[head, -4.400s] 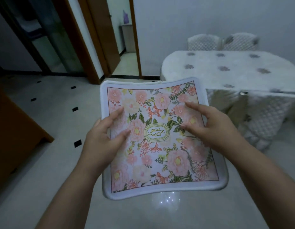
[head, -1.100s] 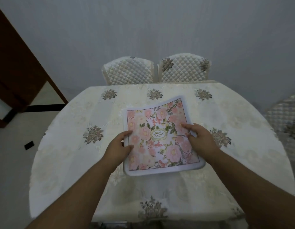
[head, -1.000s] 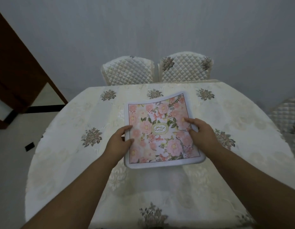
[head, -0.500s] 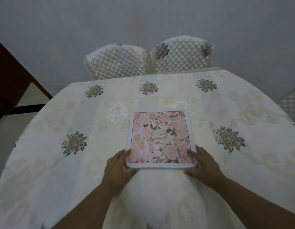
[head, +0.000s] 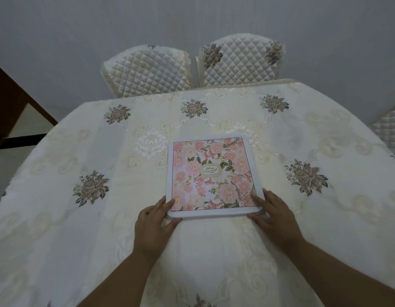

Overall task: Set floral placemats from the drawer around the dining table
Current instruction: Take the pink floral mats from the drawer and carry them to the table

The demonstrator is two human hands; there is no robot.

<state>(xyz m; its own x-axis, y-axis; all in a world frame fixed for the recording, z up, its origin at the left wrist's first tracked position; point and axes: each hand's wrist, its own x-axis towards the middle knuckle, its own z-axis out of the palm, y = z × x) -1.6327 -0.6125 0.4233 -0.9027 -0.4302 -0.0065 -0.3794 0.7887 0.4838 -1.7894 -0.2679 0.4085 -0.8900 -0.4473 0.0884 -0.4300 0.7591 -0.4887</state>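
the stack of floral placemats lies flat on the dining table, a pink-and-green flower print with a small oval emblem in the middle and a white border all round; its near edge looks thick, as of several mats lying one on another, though how many cannot be told. the left hand is at the stack's near left corner — fingers laid on top of the border, thumb curled in against the near edge, so it pinches that corner. the right hand is at the near right corner, fingers lying along the stack's right side and top, thumb tucked along the near edge below, gripping it the same way. between the two hands runs the stack's white near edge, and the bare forearms reach back from there toward the camera. beyond the hands the cream tablecloth spreads out with embroidered scrolls and grey-brown rose motifs — one motif lies to the right of the right hand, another well left of the left hand. past the far side of the table stand two quilted chair backs side by side against a pale wall.
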